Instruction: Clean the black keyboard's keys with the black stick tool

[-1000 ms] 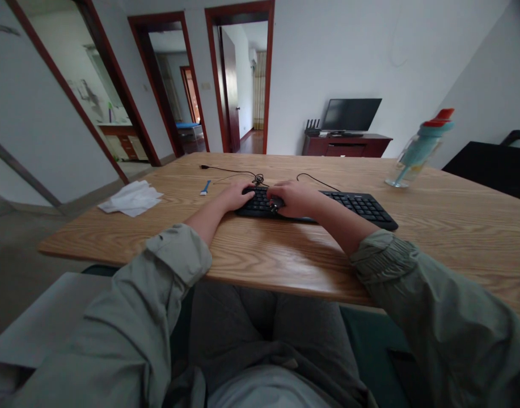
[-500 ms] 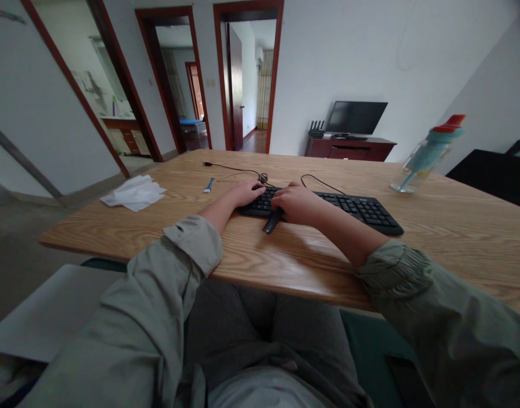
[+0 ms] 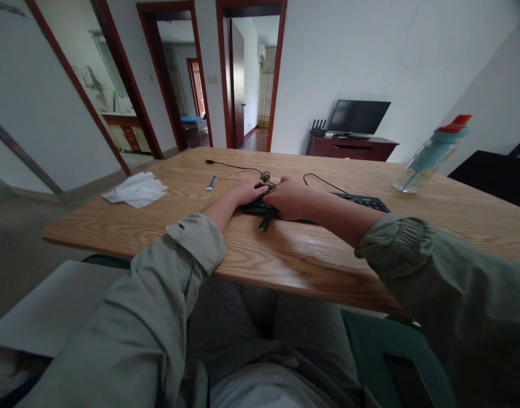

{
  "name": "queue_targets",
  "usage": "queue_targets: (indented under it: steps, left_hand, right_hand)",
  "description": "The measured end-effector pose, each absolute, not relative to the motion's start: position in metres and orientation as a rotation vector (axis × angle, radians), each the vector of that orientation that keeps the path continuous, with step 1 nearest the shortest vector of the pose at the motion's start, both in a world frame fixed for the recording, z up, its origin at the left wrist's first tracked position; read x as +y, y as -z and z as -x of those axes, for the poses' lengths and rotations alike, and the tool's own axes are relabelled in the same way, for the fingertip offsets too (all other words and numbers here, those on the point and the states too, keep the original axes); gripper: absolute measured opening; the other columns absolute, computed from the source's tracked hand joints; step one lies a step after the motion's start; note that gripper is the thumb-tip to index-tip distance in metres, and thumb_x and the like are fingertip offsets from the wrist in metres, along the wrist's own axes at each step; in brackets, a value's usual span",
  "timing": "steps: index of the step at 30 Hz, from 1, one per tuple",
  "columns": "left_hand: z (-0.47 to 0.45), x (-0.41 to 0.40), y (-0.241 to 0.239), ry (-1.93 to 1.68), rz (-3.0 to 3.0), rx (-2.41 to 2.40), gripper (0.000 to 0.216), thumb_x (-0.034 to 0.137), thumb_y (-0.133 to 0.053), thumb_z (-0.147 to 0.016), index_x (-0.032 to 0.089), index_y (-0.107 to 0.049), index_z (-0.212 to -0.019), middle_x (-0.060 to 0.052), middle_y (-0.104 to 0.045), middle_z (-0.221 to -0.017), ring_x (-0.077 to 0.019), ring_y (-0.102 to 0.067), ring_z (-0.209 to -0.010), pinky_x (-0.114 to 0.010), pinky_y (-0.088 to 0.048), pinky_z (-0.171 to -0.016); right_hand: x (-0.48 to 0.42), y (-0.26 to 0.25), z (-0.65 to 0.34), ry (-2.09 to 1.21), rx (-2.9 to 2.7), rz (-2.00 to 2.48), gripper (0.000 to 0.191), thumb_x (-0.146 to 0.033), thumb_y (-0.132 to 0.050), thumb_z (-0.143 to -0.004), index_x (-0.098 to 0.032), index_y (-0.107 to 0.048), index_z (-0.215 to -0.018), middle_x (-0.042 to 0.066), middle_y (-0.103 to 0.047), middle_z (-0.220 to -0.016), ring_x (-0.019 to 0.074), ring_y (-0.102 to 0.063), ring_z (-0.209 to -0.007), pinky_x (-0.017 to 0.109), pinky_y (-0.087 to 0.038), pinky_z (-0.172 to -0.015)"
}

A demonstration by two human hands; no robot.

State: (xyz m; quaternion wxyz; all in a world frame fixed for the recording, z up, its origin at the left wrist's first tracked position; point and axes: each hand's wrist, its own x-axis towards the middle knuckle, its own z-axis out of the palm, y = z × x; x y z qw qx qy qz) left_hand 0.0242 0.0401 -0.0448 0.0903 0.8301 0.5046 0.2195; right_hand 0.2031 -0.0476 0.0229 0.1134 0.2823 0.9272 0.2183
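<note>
A black keyboard [image 3: 366, 201] lies on the wooden table, its middle covered by my hands and right forearm. My left hand [image 3: 248, 191] grips its left end, the thumb lying over the keys. In my closed right hand [image 3: 294, 198] is a slim black tool [image 3: 266, 220]; its flat handle sticks out toward me, and its working end is hidden under the fingers over the left part of the keys. Behind the keyboard runs its black cable [image 3: 238, 166], bunched near my left fingers and ending in a USB plug [image 3: 209, 162].
A small blue-handled brush [image 3: 211, 182] lies left of the keyboard. Crumpled white tissues [image 3: 136, 190] rest at the table's left side. On the right stands a clear bottle with a red and teal top [image 3: 432, 150]. The table's front edge [image 3: 260, 280] is above my lap.
My right hand has shifted slightly left along the keys with the black tool, and its forearm now covers more of the keyboard. My left hand stays on the left end.
</note>
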Motion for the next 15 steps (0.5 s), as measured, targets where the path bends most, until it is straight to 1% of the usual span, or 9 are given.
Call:
queue_targets:
  steps: [5,9,13,15]
  left_hand:
    - [-0.025,0.04,0.044,-0.661,-2.482,1.477,0.047,0.049,-0.042,-0.095,0.019,-0.064,-0.124,-0.009,-0.063,-0.13,-0.0226,-0.058,-0.118,-0.033,-0.044,-0.103]
    - [-0.026,0.035,0.04,-0.637,-2.504,1.486,0.047,0.047,-0.041,-0.096,0.017,-0.064,-0.124,-0.011,-0.061,-0.132,-0.0223,-0.056,-0.122,-0.034,-0.041,-0.105]
    - [-0.026,0.029,0.034,-0.619,-2.505,1.485,0.047,0.046,-0.039,-0.097,0.015,-0.064,-0.122,-0.011,-0.061,-0.132,-0.0221,-0.058,-0.119,-0.032,-0.043,-0.103]
    - [-0.026,0.028,0.033,-0.615,-2.52,1.485,0.046,0.044,-0.039,-0.098,0.015,-0.064,-0.122,-0.011,-0.063,-0.13,-0.0212,-0.058,-0.118,-0.031,-0.043,-0.103]
  right_hand:
    - [-0.046,-0.028,-0.216,-0.562,2.763,-0.868,0.028,-0.018,-0.056,-0.081,-0.016,-0.069,-0.107,0.013,-0.072,-0.094,0.0254,-0.066,-0.088,0.04,-0.036,-0.086]
    - [-0.041,-0.029,-0.22,-0.565,2.732,-0.897,0.024,-0.022,-0.054,-0.082,-0.014,-0.071,-0.099,0.012,-0.071,-0.086,0.0253,-0.066,-0.083,0.043,-0.036,-0.089]
    - [-0.043,-0.027,-0.211,-0.642,2.678,-0.863,0.022,-0.02,-0.056,-0.082,-0.013,-0.071,-0.096,0.013,-0.07,-0.083,0.0261,-0.066,-0.084,0.043,-0.038,-0.089]
    - [-0.048,-0.026,-0.204,-0.699,2.666,-0.834,0.019,-0.017,-0.057,-0.082,-0.012,-0.071,-0.095,0.014,-0.071,-0.085,0.0266,-0.066,-0.086,0.044,-0.038,-0.09]
